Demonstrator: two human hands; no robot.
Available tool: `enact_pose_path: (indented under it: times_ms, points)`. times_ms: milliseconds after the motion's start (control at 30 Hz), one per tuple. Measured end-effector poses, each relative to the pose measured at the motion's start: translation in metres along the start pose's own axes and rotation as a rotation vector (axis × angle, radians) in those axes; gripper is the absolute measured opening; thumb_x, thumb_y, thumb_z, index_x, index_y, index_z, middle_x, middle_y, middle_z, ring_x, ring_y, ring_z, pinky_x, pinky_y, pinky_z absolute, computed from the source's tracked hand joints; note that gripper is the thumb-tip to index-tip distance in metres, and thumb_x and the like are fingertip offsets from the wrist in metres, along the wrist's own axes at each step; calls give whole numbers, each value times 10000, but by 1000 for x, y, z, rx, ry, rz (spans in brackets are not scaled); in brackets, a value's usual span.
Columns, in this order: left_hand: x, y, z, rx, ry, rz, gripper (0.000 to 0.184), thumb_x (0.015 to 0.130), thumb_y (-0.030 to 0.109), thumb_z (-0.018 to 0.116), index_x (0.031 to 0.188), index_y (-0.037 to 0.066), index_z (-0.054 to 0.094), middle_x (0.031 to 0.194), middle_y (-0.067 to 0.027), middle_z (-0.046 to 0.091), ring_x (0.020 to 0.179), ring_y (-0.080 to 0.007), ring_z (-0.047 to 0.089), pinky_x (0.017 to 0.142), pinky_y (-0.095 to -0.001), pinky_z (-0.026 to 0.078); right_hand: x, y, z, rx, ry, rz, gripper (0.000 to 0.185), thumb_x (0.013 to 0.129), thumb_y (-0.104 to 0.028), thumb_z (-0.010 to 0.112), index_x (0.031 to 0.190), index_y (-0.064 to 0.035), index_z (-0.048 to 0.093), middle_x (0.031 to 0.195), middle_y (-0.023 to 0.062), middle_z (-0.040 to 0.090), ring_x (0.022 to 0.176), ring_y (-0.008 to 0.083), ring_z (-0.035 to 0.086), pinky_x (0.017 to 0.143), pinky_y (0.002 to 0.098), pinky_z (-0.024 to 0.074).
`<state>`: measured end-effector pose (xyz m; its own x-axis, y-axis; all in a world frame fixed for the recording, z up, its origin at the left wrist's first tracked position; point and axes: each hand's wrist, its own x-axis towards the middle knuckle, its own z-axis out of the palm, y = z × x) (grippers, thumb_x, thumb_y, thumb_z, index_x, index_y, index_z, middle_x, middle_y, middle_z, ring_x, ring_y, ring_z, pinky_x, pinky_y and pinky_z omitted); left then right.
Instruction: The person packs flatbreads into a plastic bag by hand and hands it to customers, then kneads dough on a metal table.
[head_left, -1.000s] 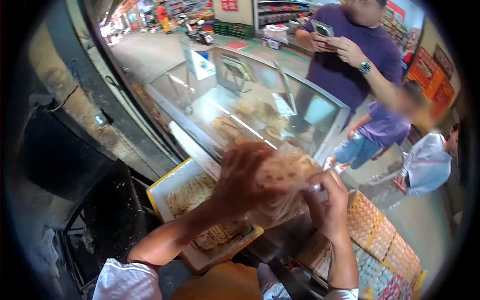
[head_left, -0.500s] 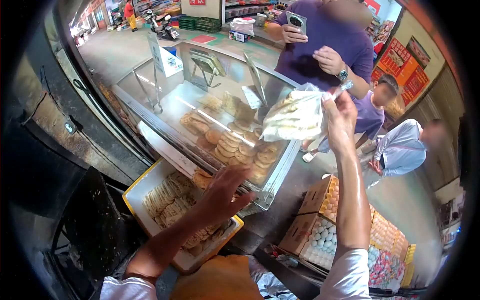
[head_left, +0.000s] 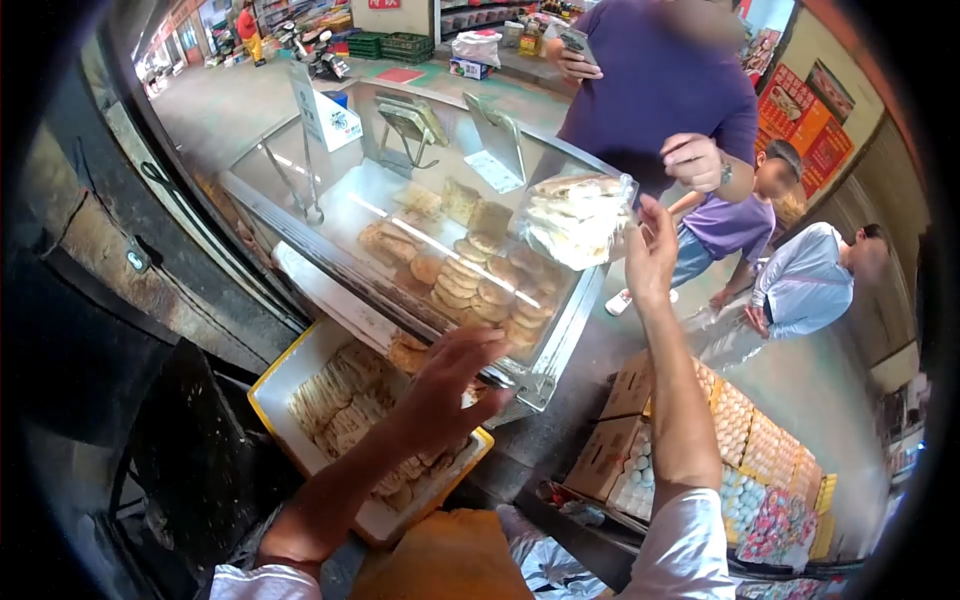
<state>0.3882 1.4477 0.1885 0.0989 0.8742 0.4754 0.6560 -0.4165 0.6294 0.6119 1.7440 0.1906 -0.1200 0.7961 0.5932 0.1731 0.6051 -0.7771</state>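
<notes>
A clear plastic bag of flatbreads [head_left: 575, 222] sits at the right end of the glass display case [head_left: 400, 300], seemingly on its top. Just right of the bag, my right hand [head_left: 652, 248] is raised with its fingers apart, close to the bag's edge; whether a fingertip still touches it I cannot tell. My left hand [head_left: 458, 380] hovers by the case's near edge, thumb and fingers spread, holding nothing. Round breads [head_left: 465, 275] lie in stacks inside the case. Below my left forearm is a white foam box [head_left: 285, 385] with yellow edges, filled with folded flatbreads [head_left: 340, 400].
Across the case stands a person in a purple shirt [head_left: 650, 90] holding a phone [head_left: 578, 48]. Two more people are behind at the right. Trays of eggs [head_left: 735, 425] and cardboard boxes [head_left: 610, 450] stand at lower right. Tongs [head_left: 313, 190] lean on the case at left.
The bag has gone from my right hand's grip to the case's right end. My right hand has lowered and opened. The customer's phone has dropped lower; my left hand has barely moved.
</notes>
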Motion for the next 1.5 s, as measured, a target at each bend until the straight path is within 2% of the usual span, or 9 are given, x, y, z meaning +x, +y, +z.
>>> enact_pose_path:
  times_ms: [200, 267, 333, 467, 633, 767, 867, 1100, 1500]
  points:
    - [-79, 24, -13, -47, 53, 82, 394, 938, 169, 667, 1301, 28, 606, 1190, -171, 675, 1154, -356, 632, 1018, -477, 482, -103, -17, -10, -301, 345, 162, 412, 939, -110, 648, 1330, 4, 588, 1218, 181, 574, 1141, 310, 596, 1006, 419, 471]
    - [-124, 26, -15, -178, -320, -205, 359, 939, 164, 653, 1270, 28, 626, 1102, -178, 692, 1017, -354, 678, 913, -456, 530, -160, -41, -7, -342, 325, 156, 394, 942, -106, 652, 1315, 4, 589, 1203, 193, 569, 1136, 323, 583, 1013, 437, 466]
    - [-178, 27, -14, -242, -313, -153, 337, 938, 173, 646, 1243, 29, 639, 1029, -180, 695, 929, -361, 686, 839, -445, 548, -231, -75, 3, -390, 250, 108, 377, 938, -87, 645, 1299, 6, 586, 1192, 198, 569, 1138, 327, 580, 1017, 429, 465]
    - [-281, 48, -33, -294, -537, -335, 331, 974, 211, 663, 1263, 52, 635, 1146, -174, 716, 1056, -363, 694, 904, -433, 556, -412, -142, 16, -360, 32, 162, 372, 906, -43, 688, 1264, -6, 594, 1170, 156, 580, 1089, 287, 611, 907, 381, 521]
    - [-393, 74, -67, -447, -647, -547, 375, 981, 191, 666, 1299, -6, 631, 1129, -182, 740, 1035, -237, 721, 911, -343, 553, -708, -175, -13, -461, -256, 710, 294, 905, -91, 704, 1188, -31, 652, 981, 152, 677, 880, 253, 693, 814, 364, 559]
    - [-462, 82, -77, -405, -766, -552, 339, 964, 129, 671, 1268, -20, 648, 1079, -172, 752, 960, -224, 733, 880, -342, 565, -891, -252, -71, -596, -783, 1200, 441, 900, -410, 668, 1152, -55, 740, 1103, 214, 737, 1014, 372, 712, 912, 450, 555]
    - [-510, 76, -69, -478, -840, -569, 338, 963, 129, 670, 1263, -26, 649, 1060, -165, 754, 950, -217, 734, 867, -339, 567, -1004, -306, -101, -631, -783, 1434, 457, 908, -442, 653, 1150, -65, 747, 1148, 208, 733, 1058, 373, 705, 938, 452, 552]
    - [-579, 98, -44, -385, -1018, -545, 343, 970, 184, 660, 1250, -15, 666, 999, -132, 749, 901, -184, 705, 845, -329, 555, -1080, -381, -93, -586, -410, 1666, 395, 915, -421, 664, 1092, -76, 735, 1112, 223, 727, 1053, 397, 698, 911, 480, 550]
    - [-775, 0, -48, -186, -900, -1005, 172, 989, 162, 631, 1012, 1, 685, 847, -49, 692, 728, -149, 636, 687, -321, 525, -1084, -425, -139, -505, 122, 1197, 339, 876, -223, 711, 1131, -1, 690, 1007, 211, 708, 938, 365, 693, 840, 433, 558]
